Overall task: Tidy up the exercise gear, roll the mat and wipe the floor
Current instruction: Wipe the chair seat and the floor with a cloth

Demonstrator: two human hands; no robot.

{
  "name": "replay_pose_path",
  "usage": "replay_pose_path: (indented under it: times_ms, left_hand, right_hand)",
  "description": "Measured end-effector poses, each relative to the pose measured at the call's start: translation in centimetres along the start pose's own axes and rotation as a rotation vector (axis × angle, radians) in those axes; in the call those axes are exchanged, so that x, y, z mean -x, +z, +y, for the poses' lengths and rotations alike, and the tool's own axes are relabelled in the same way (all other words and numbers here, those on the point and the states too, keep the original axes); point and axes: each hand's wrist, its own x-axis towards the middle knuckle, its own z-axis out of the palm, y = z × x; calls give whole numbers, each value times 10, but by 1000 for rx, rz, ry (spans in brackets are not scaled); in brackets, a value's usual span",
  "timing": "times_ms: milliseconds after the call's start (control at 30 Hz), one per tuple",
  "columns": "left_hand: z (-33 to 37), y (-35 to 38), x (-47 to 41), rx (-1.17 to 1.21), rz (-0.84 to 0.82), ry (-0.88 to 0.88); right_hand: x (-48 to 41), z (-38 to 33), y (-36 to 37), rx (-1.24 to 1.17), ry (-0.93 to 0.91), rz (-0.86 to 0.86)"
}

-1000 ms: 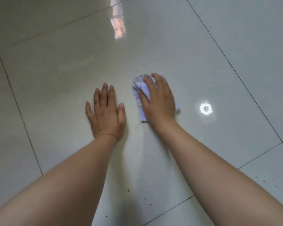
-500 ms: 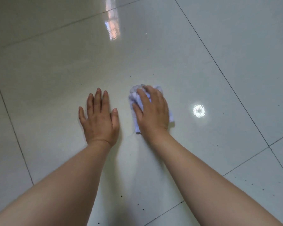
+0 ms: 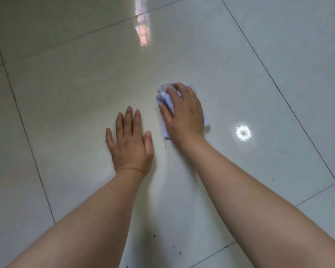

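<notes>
A small white cloth (image 3: 163, 97) lies crumpled on the glossy white tiled floor (image 3: 75, 89) at centre. My right hand (image 3: 184, 113) presses down on the cloth with its fingers curled over it, and covers most of it. My left hand (image 3: 129, 144) lies flat on the bare tile just left of the cloth, palm down, fingers slightly spread, holding nothing. No mat and no exercise gear are in view.
Dark grout lines (image 3: 27, 136) cross the floor at left and right. Several small dark specks (image 3: 173, 246) lie on the tile near my forearms. A round lamp reflection (image 3: 243, 133) shines right of the cloth, and a window reflection (image 3: 142, 28) at top.
My right hand slid the cloth back toward me, then pushed it forward again. My left hand stayed flat on the tile.
</notes>
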Motion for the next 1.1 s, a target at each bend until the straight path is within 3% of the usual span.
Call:
replay_pose_path:
  times_ms: [100,267,500,633,867,1000,1100]
  left_hand:
    - [-1,2,-1,-2,-12,0]
    - [2,-4,0,-8,-57,11]
    - [-10,-41,-107,-19,16,285]
    - [-11,-33,-156,-29,-48,251]
    - [-16,-26,-155,9,-6,226]
    - [-14,-25,-157,0,-13,223]
    - [-13,-26,-160,-16,-37,223]
  right_hand:
    - [16,7,-2,-2,-145,-15]
    - [13,8,-3,12,-86,-43]
    - [12,6,-4,19,-81,-22]
    - [15,8,-3,13,-94,-18]
    - [17,9,-2,-7,-120,-19]
    - [-25,-1,6,-25,80,90]
    - [-73,-16,18,38,177,58]
